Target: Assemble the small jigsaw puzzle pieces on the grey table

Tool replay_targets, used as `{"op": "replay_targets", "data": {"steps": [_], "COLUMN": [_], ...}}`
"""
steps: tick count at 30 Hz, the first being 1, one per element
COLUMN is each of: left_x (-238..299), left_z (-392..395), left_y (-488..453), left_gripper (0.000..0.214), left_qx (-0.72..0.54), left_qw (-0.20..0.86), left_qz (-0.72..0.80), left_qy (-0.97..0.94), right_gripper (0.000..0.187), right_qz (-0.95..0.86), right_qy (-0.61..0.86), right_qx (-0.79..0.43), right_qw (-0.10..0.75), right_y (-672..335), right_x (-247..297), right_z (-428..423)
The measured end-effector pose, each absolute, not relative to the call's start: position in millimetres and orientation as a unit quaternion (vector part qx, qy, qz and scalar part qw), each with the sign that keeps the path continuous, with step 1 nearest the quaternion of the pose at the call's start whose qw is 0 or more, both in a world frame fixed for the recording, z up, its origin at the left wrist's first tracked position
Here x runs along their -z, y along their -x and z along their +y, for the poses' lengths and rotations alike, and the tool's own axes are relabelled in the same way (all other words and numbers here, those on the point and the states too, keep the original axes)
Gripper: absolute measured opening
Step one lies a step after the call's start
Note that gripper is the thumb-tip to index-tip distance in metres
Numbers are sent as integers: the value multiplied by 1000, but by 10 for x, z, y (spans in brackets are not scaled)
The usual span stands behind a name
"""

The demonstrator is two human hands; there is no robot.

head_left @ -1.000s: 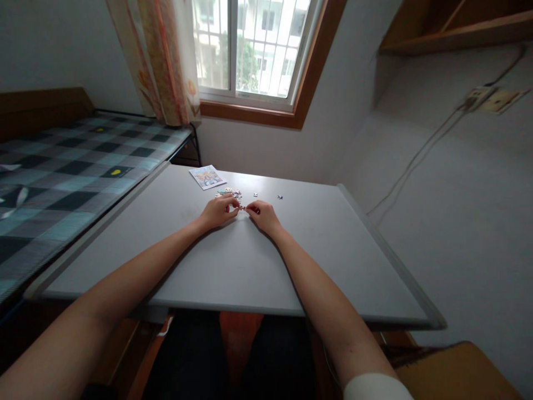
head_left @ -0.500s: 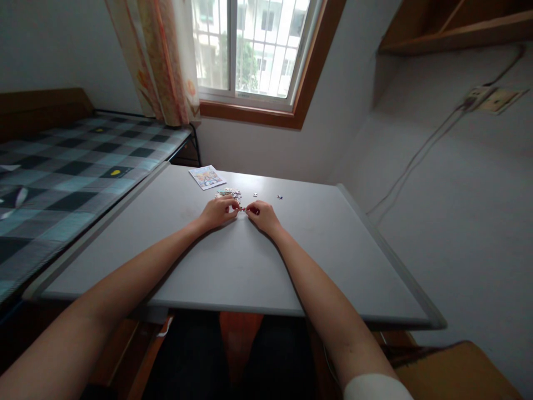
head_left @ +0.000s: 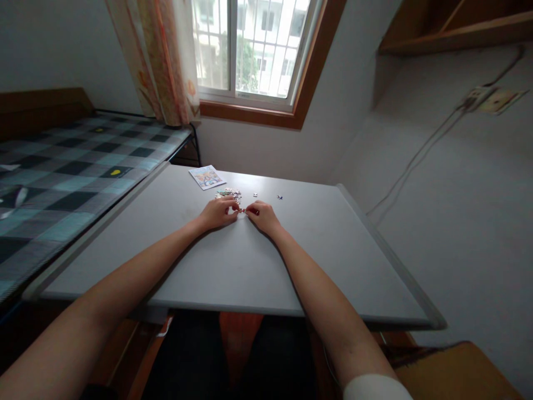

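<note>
My left hand point(head_left: 220, 211) and my right hand point(head_left: 262, 215) meet fingertip to fingertip over the grey table point(head_left: 233, 266). Small reddish jigsaw puzzle pieces point(head_left: 242, 210) sit pinched between them, one end in each hand; whether they are joined is too small to tell. Just beyond my left hand lies a loose pile of jigsaw pieces point(head_left: 229, 193), partly hidden by its fingers. Two single pieces lie apart to the right, a pale piece point(head_left: 255, 195) and a darker piece point(head_left: 280, 197).
A printed picture sheet point(head_left: 207, 177) lies at the table's far left. A bed with a checked cover point(head_left: 83, 166) runs along the left side. The window point(head_left: 258, 50) is ahead, and a cable point(head_left: 416, 153) hangs down the right wall.
Almost nothing differs. Both hands keep their pinch in the same place, with only a slight shift of the fingertips and the pieces between them.
</note>
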State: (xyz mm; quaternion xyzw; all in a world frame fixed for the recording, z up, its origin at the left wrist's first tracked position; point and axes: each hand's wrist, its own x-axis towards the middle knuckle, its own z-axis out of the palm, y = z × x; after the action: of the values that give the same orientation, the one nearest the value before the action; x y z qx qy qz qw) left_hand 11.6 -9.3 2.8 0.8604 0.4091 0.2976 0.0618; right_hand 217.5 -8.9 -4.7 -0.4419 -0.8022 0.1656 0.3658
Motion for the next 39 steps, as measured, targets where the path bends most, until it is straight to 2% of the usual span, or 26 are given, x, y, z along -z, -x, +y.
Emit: {"op": "replay_targets", "data": {"steps": [7, 39], "left_x": [-24, -68], "left_z": [-97, -127], "left_y": [-86, -94], "left_gripper": [15, 15], "left_qx": [-287, -281], "left_qw": [38, 62], "left_qz": [392, 387], "left_qy": [-873, -876], "right_gripper": [11, 13], "right_qz": [-809, -816], "right_qy": [432, 428], "right_qx": [-169, -172], "right_qw": [362, 349], "right_y": [-2188, -2204], "right_x": [53, 42], "right_z": [-79, -81]}}
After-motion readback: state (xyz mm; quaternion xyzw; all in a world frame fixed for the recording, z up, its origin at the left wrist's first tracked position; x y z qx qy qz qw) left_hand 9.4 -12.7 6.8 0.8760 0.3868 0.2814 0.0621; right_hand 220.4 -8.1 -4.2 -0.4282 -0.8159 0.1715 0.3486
